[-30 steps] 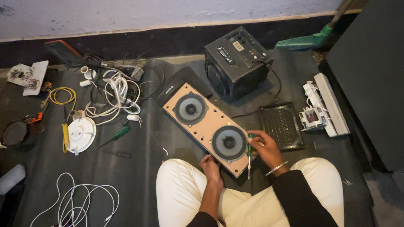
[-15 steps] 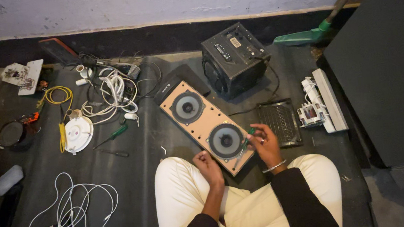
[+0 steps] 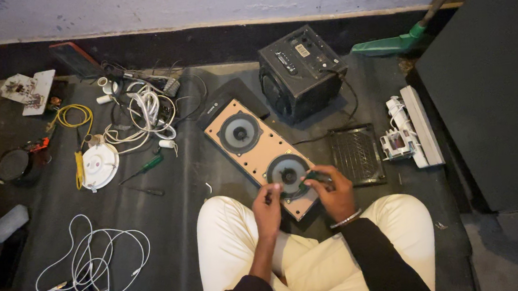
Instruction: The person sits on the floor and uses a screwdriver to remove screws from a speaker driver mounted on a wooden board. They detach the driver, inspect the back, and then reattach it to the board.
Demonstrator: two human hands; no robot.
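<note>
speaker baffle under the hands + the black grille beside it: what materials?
Tan rectangular speaker baffle: looks like unfinished fibreboard or wood, matte, with a flat uniform colour and a dark edge. Black square grille: probably moulded plastic or metal mesh, with fine ribs and a dull sheen; cannot tell which.

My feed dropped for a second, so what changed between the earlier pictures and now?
The left hand lifted off the speaker panel and now hovers at its near edge. The right hand stayed by the near speaker cone, pinching a small dark tool whose kind I cannot tell. The panel, black box, grille and cables lie as before.
</note>
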